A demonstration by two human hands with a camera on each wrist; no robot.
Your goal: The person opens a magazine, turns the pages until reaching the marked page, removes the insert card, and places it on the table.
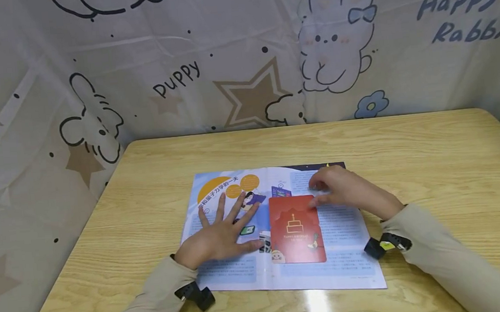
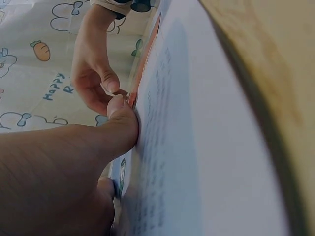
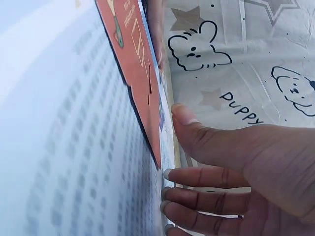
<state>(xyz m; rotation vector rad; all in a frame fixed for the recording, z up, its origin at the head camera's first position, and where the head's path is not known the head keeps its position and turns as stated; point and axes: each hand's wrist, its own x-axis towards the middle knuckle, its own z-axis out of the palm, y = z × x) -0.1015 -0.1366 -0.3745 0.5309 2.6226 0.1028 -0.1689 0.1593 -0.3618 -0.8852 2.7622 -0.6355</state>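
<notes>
An open magazine (image 1: pixel 351 271) with printed text and pictures lies on the table. On it, mostly over the right page beside the fold, rests a red birthday card (image 1: pixel 297 248) with a gold cake outline. My left hand (image 1: pixel 219 239) is spread flat on the left page, its thumb pointing toward the card's left edge. My right hand (image 1: pixel 345 190) hovers by the card's upper right corner, fingers loosely bent. In the right wrist view the right thumb (image 3: pixel 206 142) stands apart from the card (image 3: pixel 140 64), and the fingertips are at the page surface. Nothing shows between them.
The wooden table (image 1: pixel 431 161) extends around the magazine on every side. Behind it hangs a cloth (image 1: pixel 157 45) printed with cartoon animals and stars. A black strap device sits on each wrist, over beige sleeves (image 1: pixel 442 243).
</notes>
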